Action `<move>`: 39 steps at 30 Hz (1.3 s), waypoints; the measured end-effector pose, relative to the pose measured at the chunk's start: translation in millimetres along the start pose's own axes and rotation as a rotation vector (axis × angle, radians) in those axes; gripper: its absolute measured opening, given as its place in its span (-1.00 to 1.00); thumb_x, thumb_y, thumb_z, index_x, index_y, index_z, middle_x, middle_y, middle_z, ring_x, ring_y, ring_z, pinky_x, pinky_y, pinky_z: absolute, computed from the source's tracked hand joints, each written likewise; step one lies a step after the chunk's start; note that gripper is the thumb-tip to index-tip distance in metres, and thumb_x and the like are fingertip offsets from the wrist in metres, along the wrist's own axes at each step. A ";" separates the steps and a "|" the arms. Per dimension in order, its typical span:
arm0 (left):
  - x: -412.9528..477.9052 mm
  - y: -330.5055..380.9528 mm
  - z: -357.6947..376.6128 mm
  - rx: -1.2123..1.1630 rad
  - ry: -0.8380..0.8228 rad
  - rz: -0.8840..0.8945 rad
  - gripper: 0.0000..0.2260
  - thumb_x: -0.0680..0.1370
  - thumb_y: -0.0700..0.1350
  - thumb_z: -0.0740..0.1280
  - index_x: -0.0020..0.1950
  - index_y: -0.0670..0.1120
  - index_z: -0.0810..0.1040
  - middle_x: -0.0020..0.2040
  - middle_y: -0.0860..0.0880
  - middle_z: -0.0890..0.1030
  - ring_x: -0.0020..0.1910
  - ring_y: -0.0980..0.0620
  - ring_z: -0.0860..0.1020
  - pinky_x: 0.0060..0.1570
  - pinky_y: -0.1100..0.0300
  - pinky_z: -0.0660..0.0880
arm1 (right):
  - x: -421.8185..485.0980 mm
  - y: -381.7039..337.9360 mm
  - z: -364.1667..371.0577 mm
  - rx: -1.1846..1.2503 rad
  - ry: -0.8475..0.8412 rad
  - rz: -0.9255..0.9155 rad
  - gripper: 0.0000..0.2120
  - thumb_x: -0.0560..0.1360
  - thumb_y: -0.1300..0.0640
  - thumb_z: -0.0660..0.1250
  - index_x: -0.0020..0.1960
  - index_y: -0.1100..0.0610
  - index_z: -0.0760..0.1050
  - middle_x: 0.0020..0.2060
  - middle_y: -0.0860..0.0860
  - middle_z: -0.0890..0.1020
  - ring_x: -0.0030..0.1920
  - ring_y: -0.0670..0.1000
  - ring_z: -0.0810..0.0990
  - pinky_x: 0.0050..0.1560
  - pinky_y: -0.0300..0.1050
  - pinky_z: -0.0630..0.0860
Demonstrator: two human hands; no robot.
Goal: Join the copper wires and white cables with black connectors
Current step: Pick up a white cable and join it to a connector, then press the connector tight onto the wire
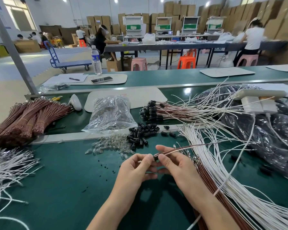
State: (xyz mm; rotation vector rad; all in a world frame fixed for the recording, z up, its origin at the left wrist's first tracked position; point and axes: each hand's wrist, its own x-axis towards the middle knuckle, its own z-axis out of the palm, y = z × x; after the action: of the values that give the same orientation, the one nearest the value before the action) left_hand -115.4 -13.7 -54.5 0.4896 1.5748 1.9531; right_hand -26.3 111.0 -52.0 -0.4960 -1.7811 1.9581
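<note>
Fingers of left hand (136, 169) and right hand (175, 166) pinch a black connector (156, 158), largely hidden between them; a copper wire (181, 148) leads rightward

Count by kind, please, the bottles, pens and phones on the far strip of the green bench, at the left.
Water bottle: 1
Pen: 1
Phone: 1
Total: 3
</note>
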 end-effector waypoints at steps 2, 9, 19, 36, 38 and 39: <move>1.1 -0.4 -1.0 0.003 0.004 -0.011 -0.86 0.57 -0.11 0.41 -0.11 -0.16 0.66 -0.13 -0.17 0.71 -0.19 0.01 0.67 -0.20 0.18 0.61 | 1.2 -0.7 -0.2 0.048 0.028 0.000 -0.72 0.47 0.01 0.41 0.18 -0.07 0.66 -0.05 0.04 0.73 -0.04 0.02 0.70 -0.04 -0.09 0.65; 2.4 -1.7 -1.2 -0.010 0.024 -0.003 -0.83 0.61 -0.14 0.38 -0.04 -0.25 0.62 -0.19 -0.12 0.68 -0.24 0.02 0.61 -0.22 0.16 0.61 | 5.7 -0.5 -2.8 0.267 0.050 0.031 -0.71 0.39 0.00 0.45 0.11 -0.02 0.70 -0.15 0.04 0.69 -0.10 0.02 0.70 -0.08 -0.16 0.63; -1.0 -2.5 1.3 0.024 0.001 0.062 -0.74 0.47 -0.02 0.46 0.06 -0.16 0.66 -0.18 -0.09 0.68 -0.24 0.01 0.61 -0.22 0.16 0.61 | 0.7 -3.4 -0.3 0.118 0.088 0.019 -0.80 0.51 0.24 0.45 -0.05 -0.07 0.70 -0.18 0.03 0.73 -0.15 -0.05 0.71 -0.10 -0.26 0.60; -2.4 -1.2 1.9 0.053 0.022 0.061 -0.84 0.63 -0.13 0.33 -0.04 -0.21 0.62 -0.18 -0.12 0.67 -0.24 -0.02 0.61 -0.22 0.13 0.62 | -1.5 -6.7 -0.5 0.130 0.080 0.020 -0.78 0.49 0.25 0.47 0.03 -0.04 0.70 -0.18 0.03 0.73 -0.15 -0.08 0.70 -0.10 -0.29 0.59; -2.4 -1.0 2.2 0.052 0.024 0.062 -0.82 0.64 -0.12 0.33 -0.04 -0.22 0.61 -0.19 -0.11 0.67 -0.25 -0.03 0.61 -0.23 0.12 0.62 | -1.7 -6.6 -0.3 0.114 0.078 0.022 -0.78 0.49 0.25 0.47 0.05 -0.03 0.69 -0.18 0.03 0.73 -0.16 -0.08 0.70 -0.10 -0.30 0.59; -2.5 -1.0 2.4 0.051 0.023 0.060 -0.81 0.64 -0.12 0.32 -0.04 -0.23 0.61 -0.19 -0.11 0.66 -0.25 -0.03 0.61 -0.23 0.12 0.62 | -2.0 -6.6 0.0 0.102 0.073 0.025 -0.77 0.49 0.24 0.47 0.05 -0.04 0.69 -0.19 0.02 0.73 -0.17 -0.08 0.70 -0.11 -0.30 0.59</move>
State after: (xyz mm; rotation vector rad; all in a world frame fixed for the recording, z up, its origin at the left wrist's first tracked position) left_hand -111.8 -13.4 -54.7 0.5430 1.6454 1.9741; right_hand -24.1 110.4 -45.5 -0.5503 -1.6292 2.0099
